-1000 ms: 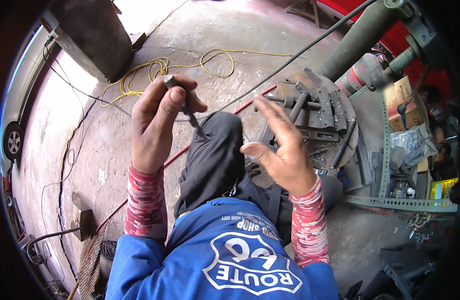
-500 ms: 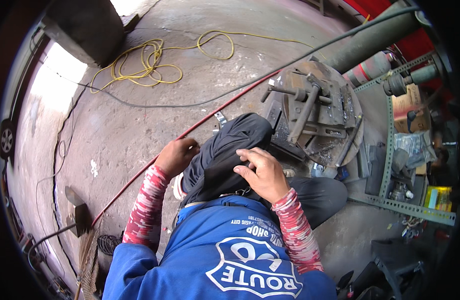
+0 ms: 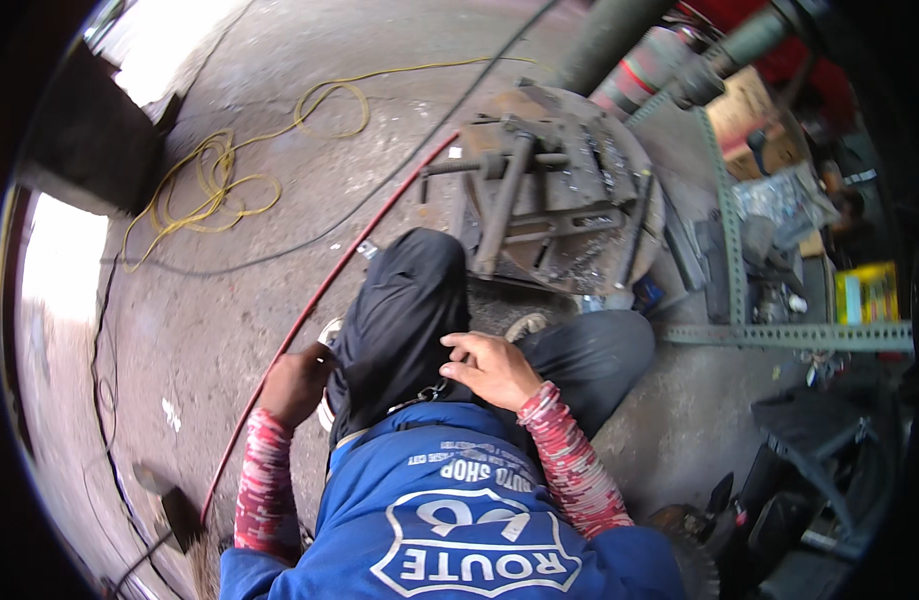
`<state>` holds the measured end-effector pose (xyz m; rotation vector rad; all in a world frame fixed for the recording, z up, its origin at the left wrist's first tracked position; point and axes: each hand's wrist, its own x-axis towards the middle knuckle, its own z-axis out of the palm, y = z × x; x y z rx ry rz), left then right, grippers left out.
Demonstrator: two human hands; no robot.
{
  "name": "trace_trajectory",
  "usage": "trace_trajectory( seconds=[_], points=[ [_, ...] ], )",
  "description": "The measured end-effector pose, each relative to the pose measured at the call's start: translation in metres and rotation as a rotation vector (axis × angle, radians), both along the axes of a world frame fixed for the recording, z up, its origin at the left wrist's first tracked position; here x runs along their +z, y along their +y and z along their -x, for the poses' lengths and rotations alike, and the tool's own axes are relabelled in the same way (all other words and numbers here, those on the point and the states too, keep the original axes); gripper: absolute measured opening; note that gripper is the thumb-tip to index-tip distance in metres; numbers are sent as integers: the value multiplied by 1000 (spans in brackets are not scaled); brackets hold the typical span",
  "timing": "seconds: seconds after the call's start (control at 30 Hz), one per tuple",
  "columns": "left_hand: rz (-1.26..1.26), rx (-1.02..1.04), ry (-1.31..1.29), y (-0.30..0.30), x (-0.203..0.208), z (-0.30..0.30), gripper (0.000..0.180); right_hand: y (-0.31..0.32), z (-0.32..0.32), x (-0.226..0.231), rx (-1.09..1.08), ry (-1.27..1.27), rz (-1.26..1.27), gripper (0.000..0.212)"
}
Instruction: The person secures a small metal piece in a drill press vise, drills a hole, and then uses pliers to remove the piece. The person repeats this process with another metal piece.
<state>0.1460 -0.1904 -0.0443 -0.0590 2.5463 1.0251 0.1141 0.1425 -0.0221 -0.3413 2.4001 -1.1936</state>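
Note:
My left hand (image 3: 297, 385) is beside my left knee, close to the dark trousers (image 3: 404, 310). Its fingers are curled in and slightly blurred; what they hold, if anything, I cannot make out. Over my lap, my right hand (image 3: 492, 367) is open, thumb apart from the fingers, with nothing in it. A set of keys or a metal clip (image 3: 416, 400) hangs at my waist, just below that hand. Ahead of my knees stands a round metal work table (image 3: 634, 165) carrying a heavy steel vise (image 3: 539, 215) with a bar handle. Metal shavings are scattered over it.
A red hose (image 3: 314, 300) runs along the floor past my left hand. Behind it lie a dark cable (image 3: 379, 190) and a coiled yellow cord (image 3: 219, 170). To the right stands a perforated metal rack (image 3: 724, 210) with a cardboard box (image 3: 754, 120) and plastic bags (image 3: 779, 205).
The view has shifted, so the table and vise now appear further left. Both hands sit slightly lower and nearer my body. The right hand stays open.

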Motion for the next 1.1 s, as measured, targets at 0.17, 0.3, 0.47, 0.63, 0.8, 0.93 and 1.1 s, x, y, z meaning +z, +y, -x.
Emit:
trace_trajectory(
  seconds=[0.17, 0.3, 0.47, 0.63, 0.8, 0.93, 1.1],
  points=[
    [-130, 137, 34, 3, 42, 24, 21, 7, -2, 6, -62, -33, 62, 37],
    [-192, 140, -128, 0, 31, 14, 20, -9, 2, 10, -60, 258, 22, 24],
    [-16, -74, -143, 6, 5, -6, 16, -35, 4, 5, 25, 308, 0, 22],
    [20, 196, 148, 14, 48, 2, 13, -36, 1, 3, 58, 200, 96, 20],
    [-232, 290, 828, 34, 124, 22, 14, -27, -3, 25, 33, -176, 345, 30],
    [-473, 262, 925, 69, 150, 13, 15, -32, -6, 56, 197, -467, 606, 59],
    [-356, -183, 825, 114, 135, 15, 21, -44, -19, 63, -167, -752, 1270, 58]
  ],
)
